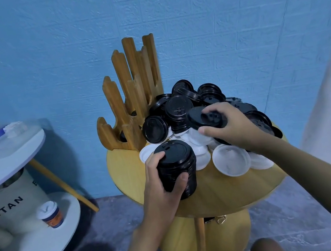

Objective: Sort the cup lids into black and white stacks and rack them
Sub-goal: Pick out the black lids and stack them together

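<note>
Currently the left hand [159,180] wraps thumb and fingers round a nested black-lid stack [177,159], held upright just in front of the wooden rack [121,110]. The right hand [231,128] pinches one loose black lid [195,118] by its rim, atop the mixed heap right of the rack. White lids [231,162] lie beneath. Judgement: lids light, thin, slick; stack may shear, so clasp its sides; lift singles at the rim.

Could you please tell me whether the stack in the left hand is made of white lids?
No, the left hand grips a stack of black lids, with none white in it.
</note>
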The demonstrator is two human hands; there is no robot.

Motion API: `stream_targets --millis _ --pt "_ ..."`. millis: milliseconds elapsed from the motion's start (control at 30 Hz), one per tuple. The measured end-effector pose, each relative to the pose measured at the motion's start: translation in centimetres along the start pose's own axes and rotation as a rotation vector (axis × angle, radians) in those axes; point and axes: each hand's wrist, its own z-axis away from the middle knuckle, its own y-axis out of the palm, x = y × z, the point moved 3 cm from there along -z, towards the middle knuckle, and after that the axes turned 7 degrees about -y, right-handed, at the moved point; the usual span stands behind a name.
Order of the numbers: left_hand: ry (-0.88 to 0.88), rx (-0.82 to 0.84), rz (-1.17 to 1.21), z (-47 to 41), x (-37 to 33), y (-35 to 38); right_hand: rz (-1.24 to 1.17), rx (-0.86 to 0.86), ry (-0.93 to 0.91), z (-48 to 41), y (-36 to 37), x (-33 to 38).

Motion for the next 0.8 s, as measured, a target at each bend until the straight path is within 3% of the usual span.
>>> stream_targets --millis 100,200,400,700,800 --pt "-0.016 0.02 0.05 0.1 -0.4 -0.1 -0.174 0.213 -0.079 1.8 1.4 3.4" --pt "-0.003 0.02 0.086 0.2 -1.1 -0.1 -0.155 0.392 -0.174 2.5 3.2 4.9" --pt "0.004 0.018 0.107 0.3 -1.3 -0.2 -0.104 0.49 -0.158 1.8 5.0 4.4" --pt "-0.002 0.009 0.043 0.2 -0.6 -0.2 -0.066 0.358 -0.161 2.6 5.0 3.0" --pt "0.01 0.013 0.038 0.2 -0.6 -0.2 0.088 0.17 -0.077 2.0 2.6 0.4"
